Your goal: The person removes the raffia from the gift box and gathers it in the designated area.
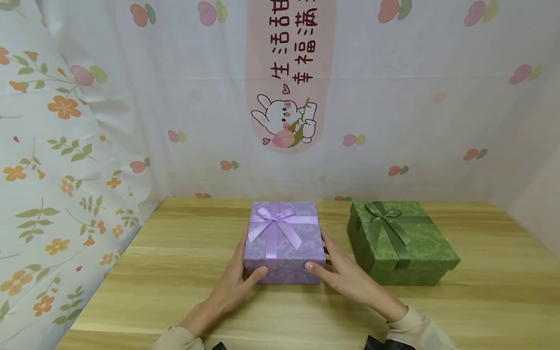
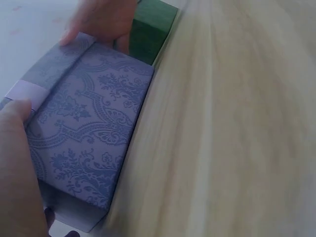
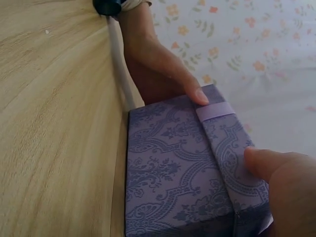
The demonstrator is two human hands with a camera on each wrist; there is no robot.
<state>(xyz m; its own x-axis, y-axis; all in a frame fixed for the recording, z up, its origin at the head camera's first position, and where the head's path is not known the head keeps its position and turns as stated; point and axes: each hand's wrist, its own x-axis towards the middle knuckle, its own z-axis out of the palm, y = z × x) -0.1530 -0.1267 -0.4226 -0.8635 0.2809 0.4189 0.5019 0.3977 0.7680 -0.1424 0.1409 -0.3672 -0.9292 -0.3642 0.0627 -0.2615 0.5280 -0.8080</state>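
Light wooden tabletop (image 1: 175, 272), floral curtain behind. Lilac damask gift box with satin bow (image 1: 284, 240) at centre, clasped by left hand (image 1: 232, 287) at 9 o'clock, right hand (image 1: 345, 277) at 3. Green bowed box (image 1: 400, 243) further toward 3, apart.

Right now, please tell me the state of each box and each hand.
Purple box: lid on, bow tied, resting on the table.
Green box: lid on, bow tied, untouched.
Left hand: grips the purple box's left side.
Right hand: grips its right side.
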